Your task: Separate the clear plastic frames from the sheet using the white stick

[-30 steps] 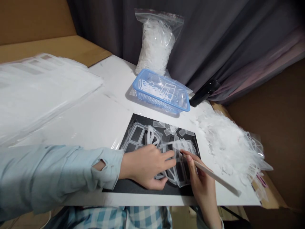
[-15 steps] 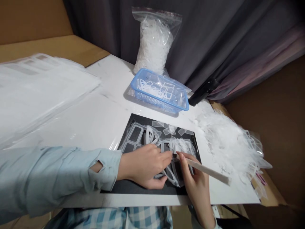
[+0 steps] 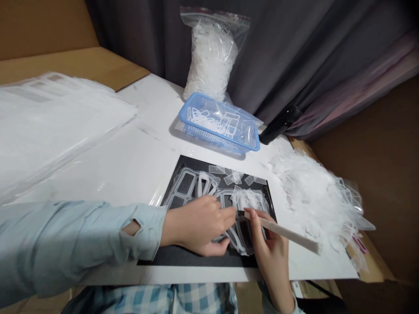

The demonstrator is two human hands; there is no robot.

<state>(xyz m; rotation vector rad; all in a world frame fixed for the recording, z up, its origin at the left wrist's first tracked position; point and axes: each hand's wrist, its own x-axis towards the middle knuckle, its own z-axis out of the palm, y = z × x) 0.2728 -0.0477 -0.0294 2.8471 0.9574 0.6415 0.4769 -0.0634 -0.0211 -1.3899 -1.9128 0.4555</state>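
A black mat (image 3: 199, 256) lies on a white board (image 3: 137, 161), with several clear plastic frames (image 3: 186, 185) and small clear rectangles (image 3: 237, 176) spread over it. My left hand (image 3: 196, 226), in a pale blue sleeve, is bunched over the frames, its fingertips pinching a clear plastic frame (image 3: 244, 237). My right hand (image 3: 271, 255) grips a flat wooden stick (image 3: 281, 231), whose tip meets the plastic by my left fingertips. The contact point is partly hidden by my fingers.
A blue mesh basket (image 3: 219, 124) holds clear plastic pieces behind the mat. Behind it stands a zip bag of clear scraps (image 3: 211, 56). A loose heap of scraps (image 3: 314, 200) lies right, a stack of clear sheets (image 3: 55, 122) left, and a black oblong object (image 3: 279, 125) beyond the basket.
My left fingers have drawn together at the plastic. My right hand has shifted left, bringing the stick closer to them. The view has tilted slightly.
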